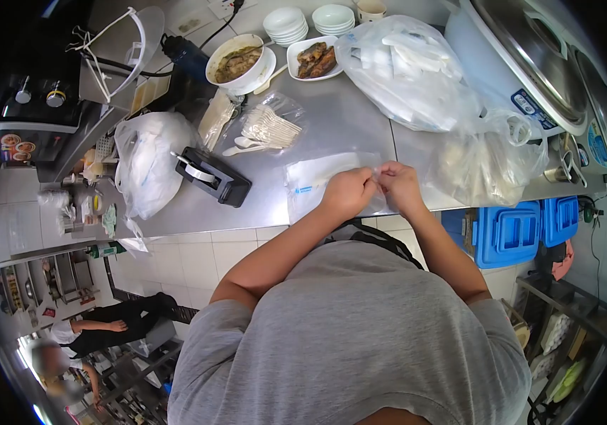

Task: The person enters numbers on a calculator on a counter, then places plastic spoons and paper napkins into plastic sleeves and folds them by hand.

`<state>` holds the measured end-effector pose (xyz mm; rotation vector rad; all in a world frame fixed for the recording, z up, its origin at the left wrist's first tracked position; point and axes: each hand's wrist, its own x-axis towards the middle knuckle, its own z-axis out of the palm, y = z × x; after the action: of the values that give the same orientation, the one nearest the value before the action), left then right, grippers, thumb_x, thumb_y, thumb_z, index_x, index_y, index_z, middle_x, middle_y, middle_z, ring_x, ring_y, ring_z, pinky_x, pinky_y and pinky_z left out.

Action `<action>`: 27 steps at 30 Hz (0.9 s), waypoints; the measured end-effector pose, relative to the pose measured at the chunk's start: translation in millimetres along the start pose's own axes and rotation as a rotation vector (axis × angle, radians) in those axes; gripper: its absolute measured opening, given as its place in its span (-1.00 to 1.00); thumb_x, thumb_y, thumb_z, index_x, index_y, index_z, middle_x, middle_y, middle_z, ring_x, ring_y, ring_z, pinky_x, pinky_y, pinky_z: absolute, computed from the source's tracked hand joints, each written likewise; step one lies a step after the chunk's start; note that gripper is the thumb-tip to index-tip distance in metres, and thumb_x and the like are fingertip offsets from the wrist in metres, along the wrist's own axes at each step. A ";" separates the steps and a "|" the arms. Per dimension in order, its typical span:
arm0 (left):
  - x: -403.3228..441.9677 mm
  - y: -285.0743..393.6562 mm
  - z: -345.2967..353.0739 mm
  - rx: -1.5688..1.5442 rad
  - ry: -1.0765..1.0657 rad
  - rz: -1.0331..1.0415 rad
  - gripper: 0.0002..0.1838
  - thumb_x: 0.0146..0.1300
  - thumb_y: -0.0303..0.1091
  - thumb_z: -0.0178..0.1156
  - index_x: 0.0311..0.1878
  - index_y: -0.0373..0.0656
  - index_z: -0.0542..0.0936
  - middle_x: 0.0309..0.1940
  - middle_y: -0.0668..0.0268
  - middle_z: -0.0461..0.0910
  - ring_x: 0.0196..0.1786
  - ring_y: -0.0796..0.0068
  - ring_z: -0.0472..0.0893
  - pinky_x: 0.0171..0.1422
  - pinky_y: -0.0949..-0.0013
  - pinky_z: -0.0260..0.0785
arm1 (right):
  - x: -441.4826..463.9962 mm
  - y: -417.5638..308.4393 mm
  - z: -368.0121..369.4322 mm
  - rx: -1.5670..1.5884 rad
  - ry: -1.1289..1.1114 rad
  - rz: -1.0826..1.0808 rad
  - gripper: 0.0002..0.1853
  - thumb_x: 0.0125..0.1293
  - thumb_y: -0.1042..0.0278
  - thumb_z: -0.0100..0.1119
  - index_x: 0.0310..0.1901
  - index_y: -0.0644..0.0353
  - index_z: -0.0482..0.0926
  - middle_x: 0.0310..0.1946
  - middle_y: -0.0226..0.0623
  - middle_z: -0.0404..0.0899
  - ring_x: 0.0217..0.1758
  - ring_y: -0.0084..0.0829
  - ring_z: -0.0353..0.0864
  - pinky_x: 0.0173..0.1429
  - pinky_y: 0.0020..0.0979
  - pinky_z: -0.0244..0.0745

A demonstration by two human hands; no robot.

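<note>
A clear plastic bag with small blue print lies flat at the front edge of the steel counter. Something whitish shows through it, too faint to name. My left hand is closed on the right end of the bag, thumb and fingers pinched together. Close beside it, my right hand pinches the same end, fingertips almost touching those of the left. Left of the bag stands a black tape dispenser. Behind it, wooden spoons lie fanned on an open clear wrapper.
White plastic bags stand at the left, and a large stuffed bag at the back right. A food bowl, a dish of browned meat and stacked bowls line the back. Blue bins are below right. Another person stands lower left.
</note>
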<state>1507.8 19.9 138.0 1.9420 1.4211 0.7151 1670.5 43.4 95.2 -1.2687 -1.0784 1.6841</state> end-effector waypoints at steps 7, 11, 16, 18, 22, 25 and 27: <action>-20.9 -33.1 -14.7 -0.136 -0.002 0.094 -0.80 0.16 -0.31 0.24 -0.27 -0.21 0.50 -0.28 0.07 0.55 -0.19 0.06 0.56 -0.10 0.18 0.40 | 20.3 23.8 11.8 -0.771 0.013 -0.323 -0.82 0.00 0.49 0.25 -0.30 0.29 0.61 -0.52 -0.22 0.61 -0.49 -0.27 0.59 -0.39 -0.32 0.45; -57.1 -92.6 -45.7 0.272 0.142 0.004 -0.43 -0.01 -0.14 0.44 0.04 -0.12 0.46 0.13 0.14 0.45 0.27 0.05 0.37 0.40 -0.02 0.09 | 8.6 21.9 -11.0 -0.608 0.264 -0.358 -0.74 -0.03 0.42 0.32 -0.23 0.22 0.63 -0.43 -0.13 0.63 -0.32 -0.08 0.61 -0.16 -0.19 0.51; -69.5 -112.4 -42.0 0.475 -0.013 -0.145 0.02 -0.13 0.22 0.42 0.35 -0.15 0.30 0.45 0.10 0.13 0.55 0.16 0.00 0.57 -0.14 -0.32 | 37.1 -4.9 26.6 -0.765 0.230 -0.827 -0.71 0.10 0.38 0.31 -0.12 0.22 0.63 -0.34 -0.10 0.63 -0.21 -0.10 0.60 -0.06 -0.26 0.49; -68.5 -111.3 -42.2 0.493 -0.041 -0.174 0.07 -0.15 0.27 0.41 0.38 -0.15 0.28 0.48 0.11 0.08 0.57 0.17 -0.04 0.57 -0.14 -0.36 | 64.2 26.2 11.6 -0.630 0.215 -0.714 -0.70 0.16 0.37 0.28 -0.06 0.24 0.60 -0.34 -0.19 0.63 -0.26 -0.21 0.59 -0.10 -0.31 0.48; -67.8 -113.0 -37.7 0.489 -0.001 -0.209 0.12 -0.15 0.31 0.38 0.41 -0.15 0.23 0.50 0.12 0.03 0.58 0.18 -0.08 0.55 -0.18 -0.42 | 62.4 18.4 -39.2 -0.265 0.305 -0.276 -0.67 0.23 0.33 0.28 0.01 0.24 0.56 -0.34 -0.38 0.62 -0.33 -0.46 0.55 -0.16 -0.44 0.45; -64.5 -109.0 -32.9 0.526 0.014 -0.255 0.13 -0.14 0.33 0.36 0.43 -0.15 0.20 0.50 0.11 0.01 0.58 0.17 -0.11 0.54 -0.22 -0.44 | 34.6 -8.7 -55.2 -0.176 0.134 0.081 -0.69 0.23 0.32 0.29 -0.01 0.21 0.58 -0.42 -0.46 0.59 -0.37 -0.60 0.50 -0.23 -0.53 0.43; -64.0 -110.3 -30.6 0.515 0.017 -0.264 0.15 -0.15 0.34 0.36 0.44 -0.14 0.18 0.51 0.11 -0.01 0.58 0.15 -0.12 0.51 -0.29 -0.46 | 16.1 -9.2 -40.6 -0.332 -0.007 0.009 -0.68 0.19 0.36 0.30 -0.02 0.23 0.58 -0.44 -0.44 0.58 -0.41 -0.58 0.49 -0.27 -0.50 0.43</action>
<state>1399.0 -11.3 71.7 2.0539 1.9710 0.2559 1707.0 68.8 92.2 -1.4744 -1.4008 1.5594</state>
